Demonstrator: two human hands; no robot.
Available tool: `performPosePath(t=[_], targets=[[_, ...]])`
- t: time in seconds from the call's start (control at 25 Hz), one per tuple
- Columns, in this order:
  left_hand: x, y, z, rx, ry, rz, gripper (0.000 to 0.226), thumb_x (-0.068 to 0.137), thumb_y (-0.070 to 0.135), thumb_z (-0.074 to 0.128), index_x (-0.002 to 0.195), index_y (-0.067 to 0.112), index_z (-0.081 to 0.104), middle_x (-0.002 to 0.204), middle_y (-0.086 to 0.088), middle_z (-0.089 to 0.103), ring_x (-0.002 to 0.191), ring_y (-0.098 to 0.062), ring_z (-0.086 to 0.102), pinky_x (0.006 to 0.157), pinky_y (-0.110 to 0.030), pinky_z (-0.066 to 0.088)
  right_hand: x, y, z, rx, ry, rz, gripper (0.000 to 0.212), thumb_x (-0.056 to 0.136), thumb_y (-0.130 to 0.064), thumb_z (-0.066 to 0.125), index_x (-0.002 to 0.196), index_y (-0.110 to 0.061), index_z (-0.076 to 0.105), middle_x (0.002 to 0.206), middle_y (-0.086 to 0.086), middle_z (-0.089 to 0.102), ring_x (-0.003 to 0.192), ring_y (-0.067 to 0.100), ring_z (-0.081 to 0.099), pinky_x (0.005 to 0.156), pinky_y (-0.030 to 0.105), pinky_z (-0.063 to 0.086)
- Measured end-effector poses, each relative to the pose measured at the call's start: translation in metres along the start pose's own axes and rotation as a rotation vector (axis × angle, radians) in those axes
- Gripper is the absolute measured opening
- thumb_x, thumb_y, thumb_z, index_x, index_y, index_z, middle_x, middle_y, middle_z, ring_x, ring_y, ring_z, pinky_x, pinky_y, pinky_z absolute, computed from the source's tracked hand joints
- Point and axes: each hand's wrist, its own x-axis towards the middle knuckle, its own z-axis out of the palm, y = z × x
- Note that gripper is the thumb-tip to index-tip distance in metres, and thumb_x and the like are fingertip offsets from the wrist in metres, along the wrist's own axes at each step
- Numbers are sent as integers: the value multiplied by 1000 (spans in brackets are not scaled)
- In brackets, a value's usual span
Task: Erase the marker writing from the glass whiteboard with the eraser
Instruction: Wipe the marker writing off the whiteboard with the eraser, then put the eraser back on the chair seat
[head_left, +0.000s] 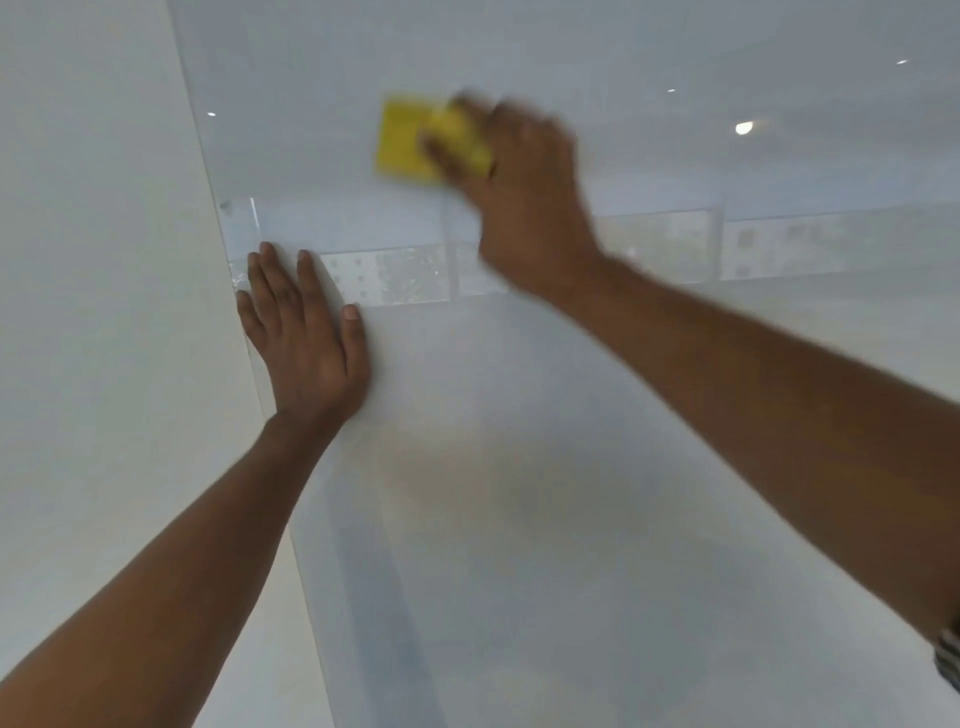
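The glass whiteboard (519, 467) fills most of the view, glossy and pale, with reflections of tiles and ceiling lights. No marker writing is visible on it. My right hand (519, 197) presses a yellow eraser (402, 137) against the upper middle of the glass; hand and eraser are blurred by motion. My left hand (306, 332) lies flat on the glass near the board's left edge, fingers spread and pointing up, holding nothing.
A plain cream wall (93, 260) borders the board on the left, meeting its slanted left edge (244, 332). A reflected band of patterned tiles (395, 275) crosses the glass at mid height. Reflected light spots (744, 127) sit upper right.
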Motion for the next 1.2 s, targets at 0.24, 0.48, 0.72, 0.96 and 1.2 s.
performPosePath(t=[0.24,0.48,0.72,0.96,1.2], targets=[[-13,4,2,-40,-10,-18,66,108,36,28,162,1,16,168,-34,9,157,-50,6,125,-64,3,-209,-35,45,20,-340,-495,70,83,-6,39,148,-28,45,154,10,46,129,38,48,106,49,31],[-93,51,12,-68,-128,55,69,107,37,34,163,1,14,164,-42,8,155,-54,6,123,-70,6,-357,32,30,19,-445,-420,76,82,4,44,149,-33,45,155,3,47,130,35,50,109,49,37],[-193,164,24,-147,-334,175,75,103,40,46,162,2,16,165,-39,11,156,-51,10,122,-69,7,-462,102,-1,38,-375,-31,61,94,3,59,142,-35,56,144,7,59,120,36,59,102,45,43],[-287,301,28,-346,-543,401,70,96,26,58,155,0,32,162,-37,25,154,-48,22,122,-67,18,-567,151,-42,105,-438,422,47,94,-10,67,139,-24,61,140,17,57,117,41,56,96,48,51],[-372,438,30,-564,-868,533,52,98,22,55,145,1,52,158,-30,42,141,-43,50,113,-58,44,-670,190,-105,181,-617,757,66,85,-13,75,143,-28,47,143,14,54,114,41,57,87,47,56]])
